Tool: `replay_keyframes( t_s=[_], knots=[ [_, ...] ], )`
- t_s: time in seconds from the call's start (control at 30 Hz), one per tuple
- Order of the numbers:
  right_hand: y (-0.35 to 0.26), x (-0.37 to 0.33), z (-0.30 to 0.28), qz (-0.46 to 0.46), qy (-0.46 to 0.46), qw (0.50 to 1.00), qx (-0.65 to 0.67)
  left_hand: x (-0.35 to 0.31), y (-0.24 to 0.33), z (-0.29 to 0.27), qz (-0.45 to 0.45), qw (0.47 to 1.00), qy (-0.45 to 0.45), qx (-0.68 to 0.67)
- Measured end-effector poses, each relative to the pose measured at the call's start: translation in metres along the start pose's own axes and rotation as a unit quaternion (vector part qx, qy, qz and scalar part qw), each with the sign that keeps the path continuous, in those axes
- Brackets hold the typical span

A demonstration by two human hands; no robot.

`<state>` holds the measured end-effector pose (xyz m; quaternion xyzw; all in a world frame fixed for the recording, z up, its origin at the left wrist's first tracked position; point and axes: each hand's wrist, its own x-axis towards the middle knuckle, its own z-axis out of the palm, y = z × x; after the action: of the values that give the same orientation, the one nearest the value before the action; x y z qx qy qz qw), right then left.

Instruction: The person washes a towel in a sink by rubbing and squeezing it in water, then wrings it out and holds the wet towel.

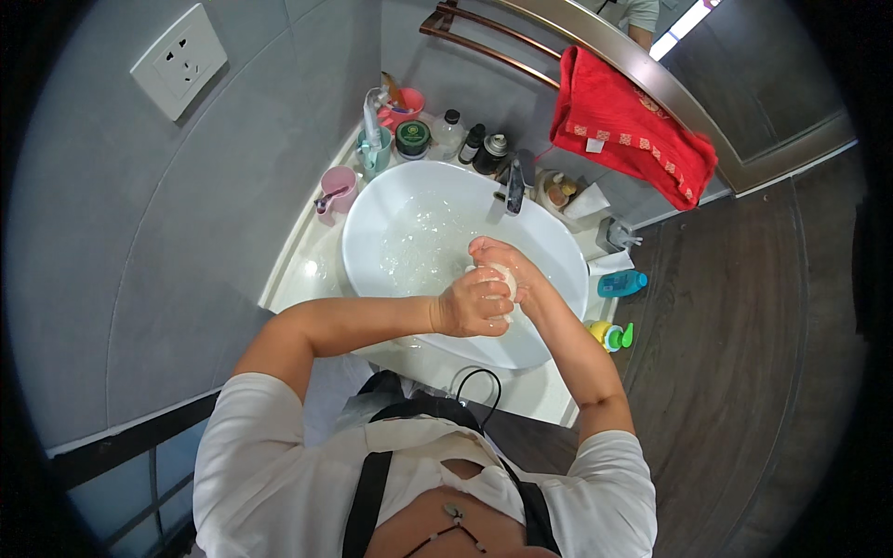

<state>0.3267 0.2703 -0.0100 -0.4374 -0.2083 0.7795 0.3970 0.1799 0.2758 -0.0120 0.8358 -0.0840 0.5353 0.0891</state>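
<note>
A white oval basin holds water, with bright glints on its surface. Above the basin's near right part, my left hand and my right hand are pressed together around a small white bundle that looks like wet cloth. The fingers of my left hand wrap over its front, while my right hand closes on it from the far right side. Most of the bundle is hidden between the fingers. Behind the hands, a dark metal faucet stands at the basin's far edge.
Along the counter's back stand a pink cup, a teal cup, a green-lidded jar and several bottles. A blue bottle and a yellow pump bottle line the right edge. A red towel hangs beyond.
</note>
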Motion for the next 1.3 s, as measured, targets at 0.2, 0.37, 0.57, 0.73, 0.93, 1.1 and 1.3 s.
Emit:
replay_keyframes(
  t_s=[0.2,0.37,0.57,0.73,0.93,1.1,1.3],
  knots=[
    [0.001,0.008,0.011,0.018,0.005,0.996,-0.086,-0.012,-0.003,0.004,0.104,0.994,-0.033,0.026],
    [0.013,0.016,0.021,0.032,0.023,0.990,-0.136,-0.035,0.001,0.012,0.162,0.983,-0.081,0.024],
    [0.025,0.024,0.018,0.032,0.091,0.968,-0.233,-0.050,0.003,0.019,0.183,0.975,-0.122,0.021],
    [0.031,0.029,0.021,-0.003,0.126,0.939,-0.320,-0.050,0.000,0.020,0.219,0.967,-0.128,0.038],
    [0.041,0.021,0.024,-0.013,0.178,0.937,-0.300,-0.062,0.003,0.023,0.253,0.956,-0.146,0.010],
    [0.049,0.017,-0.007,-0.066,0.207,0.973,-0.073,-0.054,-0.007,0.007,0.114,0.973,-0.186,-0.078],
    [0.045,-0.009,-0.017,-0.108,0.138,0.958,0.229,-0.053,-0.041,0.002,-0.508,0.850,-0.007,-0.140]
  ],
)
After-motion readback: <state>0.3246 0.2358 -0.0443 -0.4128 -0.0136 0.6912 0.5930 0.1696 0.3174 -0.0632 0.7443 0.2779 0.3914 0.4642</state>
